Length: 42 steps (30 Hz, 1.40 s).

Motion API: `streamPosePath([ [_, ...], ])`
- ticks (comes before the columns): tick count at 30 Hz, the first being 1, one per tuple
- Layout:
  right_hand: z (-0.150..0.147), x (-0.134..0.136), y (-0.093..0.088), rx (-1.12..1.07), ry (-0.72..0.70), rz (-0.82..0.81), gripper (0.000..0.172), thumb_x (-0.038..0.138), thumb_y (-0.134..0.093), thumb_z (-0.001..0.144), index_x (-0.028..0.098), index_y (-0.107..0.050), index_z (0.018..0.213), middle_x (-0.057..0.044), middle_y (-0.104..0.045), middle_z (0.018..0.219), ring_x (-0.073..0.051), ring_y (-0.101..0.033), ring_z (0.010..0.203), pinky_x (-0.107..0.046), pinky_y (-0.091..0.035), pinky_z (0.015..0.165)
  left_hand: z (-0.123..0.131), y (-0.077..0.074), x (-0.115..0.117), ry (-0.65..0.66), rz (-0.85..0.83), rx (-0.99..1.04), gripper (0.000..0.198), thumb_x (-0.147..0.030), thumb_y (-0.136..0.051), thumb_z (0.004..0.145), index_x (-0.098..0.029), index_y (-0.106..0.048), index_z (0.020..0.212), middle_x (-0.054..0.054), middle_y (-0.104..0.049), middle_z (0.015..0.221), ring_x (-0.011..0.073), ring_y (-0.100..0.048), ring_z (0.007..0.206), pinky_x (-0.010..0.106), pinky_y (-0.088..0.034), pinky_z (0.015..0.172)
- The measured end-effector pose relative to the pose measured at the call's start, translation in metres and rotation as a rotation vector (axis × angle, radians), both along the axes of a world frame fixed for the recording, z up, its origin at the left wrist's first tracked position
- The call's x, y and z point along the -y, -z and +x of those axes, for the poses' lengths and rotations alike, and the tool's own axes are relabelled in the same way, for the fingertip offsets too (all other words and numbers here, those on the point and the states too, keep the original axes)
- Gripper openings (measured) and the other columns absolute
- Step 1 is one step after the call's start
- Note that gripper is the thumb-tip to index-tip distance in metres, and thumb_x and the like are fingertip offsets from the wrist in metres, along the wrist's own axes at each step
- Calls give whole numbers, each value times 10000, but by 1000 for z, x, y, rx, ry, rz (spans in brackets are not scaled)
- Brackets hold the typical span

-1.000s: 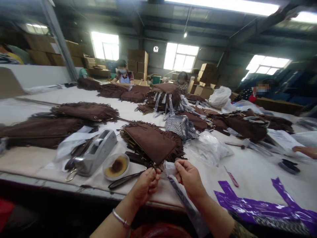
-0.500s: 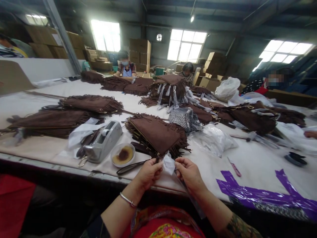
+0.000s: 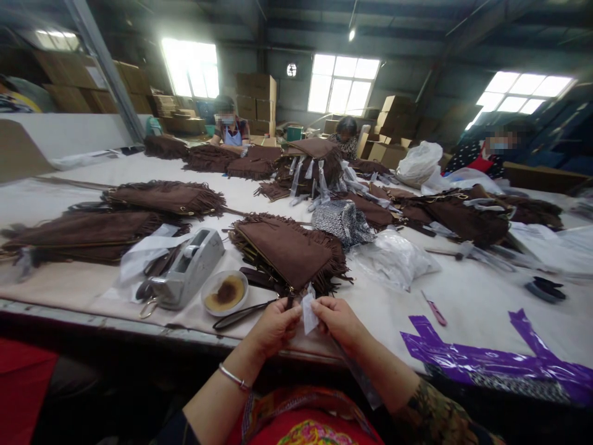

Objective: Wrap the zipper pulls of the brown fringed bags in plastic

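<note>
Brown and fringed, the top bag (image 3: 291, 247) is lying on its pile near the middle of the table's (image 3: 477, 284) near edge, one corner pointing towards me. Just off that corner, my left hand (image 3: 277, 324) is pinching a dark strap (image 3: 250, 312), whose loop is stretching out leftwards, while my right hand (image 3: 340, 320) is pinching the white wrap (image 3: 309, 314) between thumb and forefinger. A clear strip (image 3: 359, 374) is trailing below my right hand past the near edge; I cannot tell whether it is joined to the wrap.

Compared with a second ago, my fingertips are coming closer together and the wrap is looking narrower, less spread out. For the work in hand, I am judging that the wrap is being drawn in tight beside the strap; whether it is passing around it, I cannot tell.

Left of the pile, the dish (image 3: 225, 292) and tape dispenser (image 3: 189, 272) are standing near the same edge. Off to the right, a knife (image 3: 436, 312) is lying clear of my hand, and purple tape (image 3: 491, 364) is running along the near edge.
</note>
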State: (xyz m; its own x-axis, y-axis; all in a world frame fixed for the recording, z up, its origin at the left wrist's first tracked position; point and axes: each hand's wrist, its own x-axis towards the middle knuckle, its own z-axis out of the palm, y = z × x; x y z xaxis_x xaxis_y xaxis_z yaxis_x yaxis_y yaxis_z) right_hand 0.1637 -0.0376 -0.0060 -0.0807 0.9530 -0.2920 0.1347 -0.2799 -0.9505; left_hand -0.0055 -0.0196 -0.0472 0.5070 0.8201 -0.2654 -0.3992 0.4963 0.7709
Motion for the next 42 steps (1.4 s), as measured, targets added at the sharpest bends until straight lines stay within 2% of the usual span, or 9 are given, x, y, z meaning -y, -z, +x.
streamPosePath([
  [3, 0, 2, 3, -49, 38, -2, 379, 543, -629, 747, 167, -613, 696, 59, -475, 418, -77, -368, 378, -209, -259, 401, -1, -1, 1, 5, -20, 11, 384, -361, -767, 725, -181, -434, 792, -100, -345, 568, 11, -216, 423, 156, -112, 397],
  [9, 13, 7, 1, 31, 28, 59, 287, 426, -712, 694, 160, -614, 650, 50, -503, 482, -81, -395, 439, -224, -279, 452, -2, -2, 1, 17, -14, 11, 381, -372, -758, 735, -184, -433, 798, -97, -357, 582, 11, -218, 430, 153, -110, 404],
  [14, 14, 3, 7, 111, 70, 155, 296, 385, -765, 646, 170, -569, 591, 48, -507, 522, -95, -410, 512, -234, -311, 508, -1, -2, 0, 1, -9, 17, 399, -407, -748, 748, -191, -418, 811, -93, -371, 605, 15, -221, 436, 153, -114, 391],
  [20, 5, 2, 14, 321, 73, 318, 306, 407, -724, 702, 190, -534, 601, 46, -476, 555, -115, -414, 557, -241, -317, 535, 5, -11, 2, -52, -23, -67, 460, -517, -735, 726, -193, -433, 851, -103, -373, 597, 8, -176, 415, 151, -108, 375],
  [24, 0, 5, 8, 422, 54, 394, 362, 413, -747, 685, 193, -481, 574, 59, -402, 553, -105, -363, 560, -240, -272, 527, 7, -14, 2, -36, -20, -165, 417, -426, -777, 681, -189, -465, 823, -119, -320, 525, 18, -200, 399, 161, -118, 376],
  [29, 8, 5, 7, 127, 21, 238, 360, 443, -736, 696, 190, -493, 613, 49, -478, 570, -104, -418, 543, -230, -326, 514, 4, -10, 3, -19, 14, -168, 387, -346, -794, 644, -189, -482, 811, -122, -336, 485, 23, -214, 374, 177, -137, 374],
  [33, 13, 2, 9, -70, 177, 102, 382, 538, -678, 735, 205, -499, 675, 67, -475, 514, -95, -403, 434, -222, -297, 417, 1, -6, 1, 22, 42, -180, 390, -325, -799, 635, -182, -511, 856, -116, -372, 489, 23, -229, 368, 174, -136, 372],
  [39, 6, -4, 7, -9, 177, 205, 310, 490, -669, 763, 195, -577, 741, 72, -441, 499, -88, -352, 430, -222, -262, 407, -2, -6, -1, 67, 27, -177, 383, -316, -792, 640, -168, -546, 894, -100, -417, 538, 14, -236, 361, 179, -129, 369],
  [42, 8, -8, 10, 76, 194, 237, 285, 463, -659, 777, 188, -597, 740, 46, -482, 526, -105, -399, 467, -233, -308, 440, -4, -8, 0, 72, -2, -170, 338, -301, -781, 644, -170, -537, 837, -107, -377, 527, 14, -225, 370, 178, -136, 374],
])
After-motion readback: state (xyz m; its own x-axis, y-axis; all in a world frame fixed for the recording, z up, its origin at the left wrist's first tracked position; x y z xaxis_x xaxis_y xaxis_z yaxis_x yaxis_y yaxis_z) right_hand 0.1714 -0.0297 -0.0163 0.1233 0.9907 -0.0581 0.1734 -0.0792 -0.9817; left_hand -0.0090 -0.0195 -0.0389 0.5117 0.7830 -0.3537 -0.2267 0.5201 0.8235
